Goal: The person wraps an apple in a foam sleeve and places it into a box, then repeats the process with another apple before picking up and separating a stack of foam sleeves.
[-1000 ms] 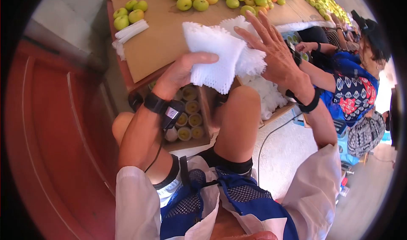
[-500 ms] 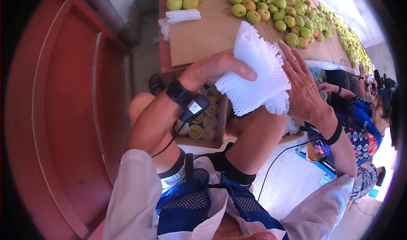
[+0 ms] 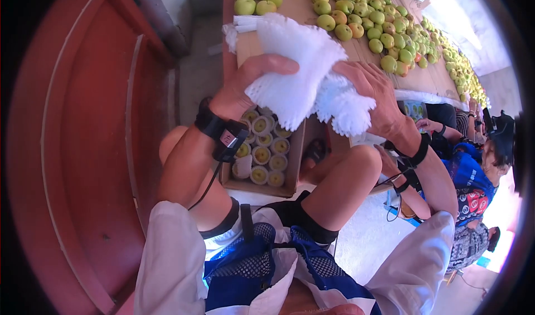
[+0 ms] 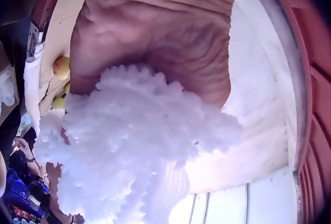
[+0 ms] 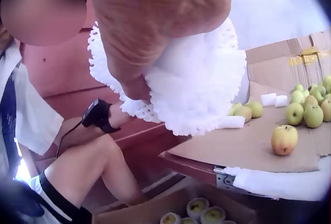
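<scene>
In the head view, a wad of white foam fruit nets (image 3: 298,59) is held up between both hands, above the knees. My left hand (image 3: 245,84) grips its left side, thumb lying across the front. My right hand (image 3: 379,100) holds the right side with bent fingers, beside a bunched, frilly net end (image 3: 348,109). The right wrist view shows the right thumb (image 5: 135,87) pressed into the foam. Scalloped net edges (image 4: 134,125) stick out below the left palm in the left wrist view, where the fingers are hidden behind the foam.
Below stands a cardboard box (image 3: 297,184) of apples in foam nets (image 3: 262,154). Many loose apples (image 3: 384,28) lie on the cardboard-covered table (image 3: 434,84), with more rolled nets (image 3: 245,24) at its left. Another person (image 3: 473,164) sits at right; a red door (image 3: 95,148) is at left.
Both hands have shifted up and left with the foam nets. The right hand's fingers, straight against the foam before, are now bent on it. The view has turned slightly.
</scene>
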The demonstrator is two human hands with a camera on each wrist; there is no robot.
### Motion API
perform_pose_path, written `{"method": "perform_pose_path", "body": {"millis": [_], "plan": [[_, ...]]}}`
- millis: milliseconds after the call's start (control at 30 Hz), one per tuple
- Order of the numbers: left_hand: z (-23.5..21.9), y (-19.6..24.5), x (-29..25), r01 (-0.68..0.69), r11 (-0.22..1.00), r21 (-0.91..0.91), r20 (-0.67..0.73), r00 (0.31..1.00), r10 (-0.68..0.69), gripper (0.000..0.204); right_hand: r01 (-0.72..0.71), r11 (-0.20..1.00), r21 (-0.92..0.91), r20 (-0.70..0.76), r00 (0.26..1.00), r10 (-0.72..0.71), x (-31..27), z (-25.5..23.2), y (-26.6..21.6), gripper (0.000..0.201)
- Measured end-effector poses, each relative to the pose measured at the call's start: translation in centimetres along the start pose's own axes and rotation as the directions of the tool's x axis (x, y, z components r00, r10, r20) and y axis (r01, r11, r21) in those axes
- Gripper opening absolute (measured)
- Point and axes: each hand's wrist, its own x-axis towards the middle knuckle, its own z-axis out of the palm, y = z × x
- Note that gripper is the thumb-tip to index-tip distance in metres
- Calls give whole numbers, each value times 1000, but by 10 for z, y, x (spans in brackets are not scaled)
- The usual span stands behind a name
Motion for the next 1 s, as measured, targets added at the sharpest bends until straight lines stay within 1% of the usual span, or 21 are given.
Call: {"method": "perform_pose_path", "body": {"millis": [33, 100, 167, 200, 233, 333, 367, 467, 533, 567, 600, 667, 733, 767, 833, 867, 933, 967, 1000], "plan": [[-4, 2, 4, -4, 999, -32, 1, 1000, 4, 74, -7, 1000, 24, -28, 1000, 7, 5, 6, 5, 71], [-10, 4, 5, 72, 979, -191, -26, 997, -78, 73, -47, 995, 87, -66, 996, 53, 16, 11, 8, 67], [-6, 15, 6, 99, 934, -342, -35, 992, -117, 67, -22, 995, 102, -148, 988, 37, 28, 16, 14, 66], [-10, 17, 8, 73, 947, -312, 30, 997, -67, 73, -6, 994, 109, -187, 982, 27, 34, 18, 15, 65], [-13, 19, 11, 42, 958, -285, 95, 995, -15, 79, -31, 984, 177, -187, 980, 64, 38, 19, 15, 62], [-23, 27, 16, -16, 961, -277, 51, 998, 31, 81, -12, 996, 92, -269, 962, 37, 47, 32, 28, 59], [-26, 28, 17, -18, 956, -294, 55, 998, 35, 80, -32, 999, 32, -284, 958, 40, 52, 36, 28, 53], [-31, 32, 18, -4, 946, -323, 74, 997, 30, 78, -60, 992, 115, -254, 963, 87, 57, 46, 33, 48], [-34, 37, 17, 25, 949, -314, 80, 997, 1, 77, -61, 977, 204, -311, 942, 124, 62, 46, 27, 45], [-34, 36, 18, 4, 949, -316, 71, 997, 20, 77, -61, 967, 247, -338, 930, 145, 64, 45, 23, 44], [-35, 33, 20, -17, 947, -320, 61, 997, 39, 77, -108, 919, 379, -312, 920, 237, 65, 44, 21, 44], [-32, 35, 18, 9, 935, -355, 81, 996, 21, 78, -191, 766, 613, -227, 887, 403, 67, 43, 17, 44], [-32, 39, 14, 106, 905, -413, 142, 989, -51, 79, -177, 595, 784, -181, 852, 491, 68, 45, 16, 43], [-31, 39, 16, 77, 917, -390, 142, 990, -23, 80, -162, 496, 853, -150, 834, 531, 68, 46, 15, 42], [-29, 37, 23, 27, 939, -342, 142, 990, 23, 83, -112, 390, 914, -139, 817, 560, 68, 42, 10, 47], [-29, 39, 25, 35, 942, -334, 174, 984, 25, 84, -85, 331, 940, -130, 807, 576, 65, 42, 8, 50], [-33, 41, 26, 56, 946, -319, 235, 972, 22, 86, 40, 164, 986, -136, 764, 631, 57, 52, 11, 41], [-34, 40, 26, 56, 953, -297, 229, 973, 14, 89, 114, 83, 990, -141, 740, 657, 56, 56, 16, 37], [-35, 40, 25, 85, 943, -322, 223, 975, -11, 84, 141, 71, 988, -152, 734, 662, 53, 62, 19, 36]]}}
